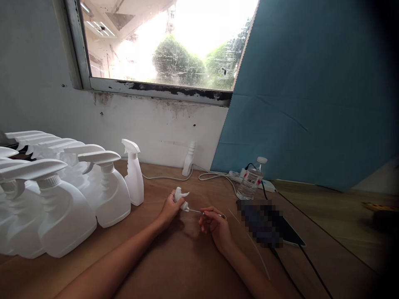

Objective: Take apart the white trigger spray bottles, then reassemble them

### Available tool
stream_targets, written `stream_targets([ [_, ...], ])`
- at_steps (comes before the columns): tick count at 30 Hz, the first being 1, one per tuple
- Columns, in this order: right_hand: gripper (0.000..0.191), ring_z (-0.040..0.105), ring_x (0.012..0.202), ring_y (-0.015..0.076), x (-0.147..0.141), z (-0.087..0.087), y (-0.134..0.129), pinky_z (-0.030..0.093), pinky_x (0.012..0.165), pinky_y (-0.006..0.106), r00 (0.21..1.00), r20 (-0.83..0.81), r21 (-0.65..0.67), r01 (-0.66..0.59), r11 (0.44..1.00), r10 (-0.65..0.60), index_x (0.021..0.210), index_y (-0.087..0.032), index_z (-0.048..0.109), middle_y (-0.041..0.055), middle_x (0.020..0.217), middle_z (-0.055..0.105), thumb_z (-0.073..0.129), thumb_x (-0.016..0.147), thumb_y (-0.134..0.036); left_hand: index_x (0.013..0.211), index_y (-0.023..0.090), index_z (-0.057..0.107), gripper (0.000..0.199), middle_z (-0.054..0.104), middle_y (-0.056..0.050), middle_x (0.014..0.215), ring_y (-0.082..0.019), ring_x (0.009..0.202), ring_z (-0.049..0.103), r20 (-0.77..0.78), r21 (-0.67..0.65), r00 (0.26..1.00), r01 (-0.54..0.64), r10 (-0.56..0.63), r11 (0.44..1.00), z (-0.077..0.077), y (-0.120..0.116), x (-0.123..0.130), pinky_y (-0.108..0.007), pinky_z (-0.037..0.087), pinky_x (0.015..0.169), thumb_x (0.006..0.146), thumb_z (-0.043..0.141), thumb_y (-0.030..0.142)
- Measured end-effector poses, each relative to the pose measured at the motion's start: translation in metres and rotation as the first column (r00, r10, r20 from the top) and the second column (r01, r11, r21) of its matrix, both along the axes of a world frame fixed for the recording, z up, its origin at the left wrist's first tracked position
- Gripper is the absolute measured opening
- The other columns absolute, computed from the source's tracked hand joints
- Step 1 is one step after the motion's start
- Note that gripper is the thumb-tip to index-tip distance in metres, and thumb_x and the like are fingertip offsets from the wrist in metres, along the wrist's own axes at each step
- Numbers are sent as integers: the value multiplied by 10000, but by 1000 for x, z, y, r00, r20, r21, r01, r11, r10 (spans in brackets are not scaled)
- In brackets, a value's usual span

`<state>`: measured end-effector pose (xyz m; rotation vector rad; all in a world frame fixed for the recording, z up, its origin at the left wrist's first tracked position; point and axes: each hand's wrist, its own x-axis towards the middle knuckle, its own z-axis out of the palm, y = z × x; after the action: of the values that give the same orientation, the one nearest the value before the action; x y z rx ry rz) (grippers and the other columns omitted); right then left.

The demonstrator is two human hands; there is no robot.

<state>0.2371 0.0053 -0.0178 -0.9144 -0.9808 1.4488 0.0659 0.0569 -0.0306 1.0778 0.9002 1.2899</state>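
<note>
My left hand grips a white trigger sprayer head above the brown table, its trigger pointing right. From the right, my right hand pinches a thin metal tool that looks like a slim screwdriver or tweezers. The tool's tip reaches the collar end of the sprayer head; whether it goes inside cannot be made out. A loose thin clear tube lies on the table right of my right hand. Near my left forearm stands a white spray bottle with its sprayer on.
Several white spray bottles crowd the left side. A white bottle without a sprayer leans by the wall. At right are a clear water bottle, a power strip, cables and a dark device, partly blurred. A blue sheet hangs behind.
</note>
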Motion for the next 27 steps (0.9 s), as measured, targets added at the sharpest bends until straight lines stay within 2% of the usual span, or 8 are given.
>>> stream_targets([
  [3,204,509,364,124,2,-2,1,340,374,213,993,80,40,82,996,-85,737,-154,615,15,509,627,640,675,-347,946,174,520,368,556,31,715,-82,570,501,-34,66,999,-27,29,997,0,-2,-1,-170,348,479,701,719,362],
  [9,239,438,320,98,5,0,1,213,335,189,934,306,117,153,981,-182,706,-150,610,-3,457,579,637,685,-387,960,166,524,194,562,-5,820,-124,691,514,-111,181,989,-78,99,980,-2,-4,-1,-226,422,636,787,573,237],
  [14,251,383,352,90,4,2,-1,237,370,212,901,360,205,177,963,-242,710,-155,621,-16,457,547,639,706,-405,952,182,535,187,568,-33,919,-175,888,525,-260,293,943,-129,209,947,-2,-6,-1,-286,391,865,770,557,143],
  [19,244,382,376,96,2,0,0,252,392,219,876,421,247,140,959,-236,738,-157,631,-21,473,542,607,744,-399,932,187,562,205,552,-62,981,-212,957,518,-392,391,892,-59,224,918,-4,-6,-1,-335,386,922,761,514,86],
  [24,179,436,436,124,10,-1,6,308,437,230,754,497,334,290,897,-429,702,-164,629,-28,456,507,578,732,-334,979,179,557,287,542,-79,1019,-213,971,521,-482,430,850,19,212,903,-3,-6,-2,-346,401,917,752,453,37],
  [27,165,458,465,136,20,-1,11,317,450,234,717,491,358,352,865,-495,700,-170,626,-28,469,510,581,718,-327,950,184,564,326,548,-68,1005,-201,948,534,-519,446,834,81,184,891,-1,-8,-2,-329,420,903,706,446,4],
])
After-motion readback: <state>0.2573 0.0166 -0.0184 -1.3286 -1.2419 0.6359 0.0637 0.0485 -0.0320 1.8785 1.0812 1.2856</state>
